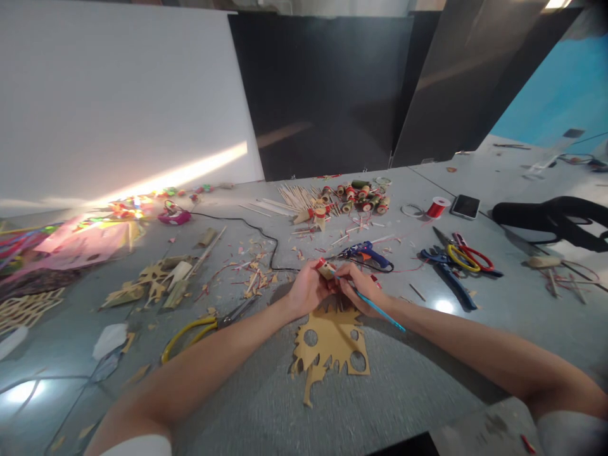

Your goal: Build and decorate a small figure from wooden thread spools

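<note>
My left hand (306, 291) is closed around a small wooden or bamboo cylinder (325, 268) with a red end. Close beside it, my right hand (358, 290) pinches a slim blue stick (380, 309) that looks like a paintbrush. The stick's front end points at the cylinder; its exact tip is too small to make out. Beneath both hands lies a tan cardboard sheet (332, 329) with round holes and jagged edges. Just beyond my fingers rests a blue hot glue gun (368, 253).
Yellow-handled scissors (190, 329) lie by my left forearm. To the right are blue pliers (449, 278), more scissors (463, 256), a red thread spool (437, 207) and a phone (465, 206). Finished-looking red-and-wood cylinders (361, 195) and thin sticks (299, 197) sit at the back.
</note>
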Motion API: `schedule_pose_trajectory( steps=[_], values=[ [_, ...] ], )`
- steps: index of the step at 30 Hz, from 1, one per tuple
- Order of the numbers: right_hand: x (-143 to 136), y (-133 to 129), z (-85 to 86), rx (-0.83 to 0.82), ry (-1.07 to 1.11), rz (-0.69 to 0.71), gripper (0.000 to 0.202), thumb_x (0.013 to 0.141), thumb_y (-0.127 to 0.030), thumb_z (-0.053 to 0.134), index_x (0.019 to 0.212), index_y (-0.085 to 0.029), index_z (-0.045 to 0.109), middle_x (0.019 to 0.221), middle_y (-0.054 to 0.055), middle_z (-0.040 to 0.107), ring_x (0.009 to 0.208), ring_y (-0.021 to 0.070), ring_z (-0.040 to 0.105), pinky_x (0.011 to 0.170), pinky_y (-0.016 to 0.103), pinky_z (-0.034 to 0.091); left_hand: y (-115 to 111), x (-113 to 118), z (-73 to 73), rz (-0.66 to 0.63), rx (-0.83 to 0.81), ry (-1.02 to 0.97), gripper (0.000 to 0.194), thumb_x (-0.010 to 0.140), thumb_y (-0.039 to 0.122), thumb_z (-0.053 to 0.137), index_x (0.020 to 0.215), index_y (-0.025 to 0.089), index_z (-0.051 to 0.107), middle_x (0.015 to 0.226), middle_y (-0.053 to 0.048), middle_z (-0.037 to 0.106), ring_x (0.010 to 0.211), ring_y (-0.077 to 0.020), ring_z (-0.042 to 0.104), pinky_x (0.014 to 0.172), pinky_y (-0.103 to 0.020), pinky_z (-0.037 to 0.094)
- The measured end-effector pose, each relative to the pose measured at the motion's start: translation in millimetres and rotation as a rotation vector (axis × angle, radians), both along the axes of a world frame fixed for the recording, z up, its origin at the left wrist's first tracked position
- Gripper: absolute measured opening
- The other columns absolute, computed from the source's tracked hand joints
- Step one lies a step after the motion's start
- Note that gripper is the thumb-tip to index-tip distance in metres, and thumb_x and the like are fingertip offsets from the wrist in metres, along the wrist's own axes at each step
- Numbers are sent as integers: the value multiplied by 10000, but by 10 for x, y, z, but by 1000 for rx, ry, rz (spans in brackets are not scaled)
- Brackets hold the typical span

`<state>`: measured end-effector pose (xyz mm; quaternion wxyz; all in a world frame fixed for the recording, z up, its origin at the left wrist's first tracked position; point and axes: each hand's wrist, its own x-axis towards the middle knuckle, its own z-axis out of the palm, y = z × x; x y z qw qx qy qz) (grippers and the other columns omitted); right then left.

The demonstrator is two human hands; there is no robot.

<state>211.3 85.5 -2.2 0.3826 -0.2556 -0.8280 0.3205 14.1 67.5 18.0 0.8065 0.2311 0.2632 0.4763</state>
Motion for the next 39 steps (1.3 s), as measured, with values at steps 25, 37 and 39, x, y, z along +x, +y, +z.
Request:
schedule_pose_trajectory(
  steps=[25,37,39],
  values=[
    [7,26,-65,13,-26,52,119,1111,-337,477,1190,-255,512,1089,90,717,932,204,728,827,362,626,-33,18,87,-7,-22,17,324,1005,336,459,893,148,698,775,-75,637,677,-190,578,657,-303,483],
    [14,38,-79,7,-36,90,99,1121,-295,425,1191,-252,480,1103,93,704,922,193,716,835,363,622,-18,4,45,-19,-9,15,294,983,367,515,903,153,700,780,-77,647,685,-196,585,657,-305,489],
    [19,39,-75,8,-46,93,99,1121,-304,430,1189,-254,480,1103,90,703,923,193,716,844,363,618,-13,2,32,-21,-4,15,315,986,377,504,905,147,703,782,-79,645,681,-194,582,655,-304,489]
  ],
)
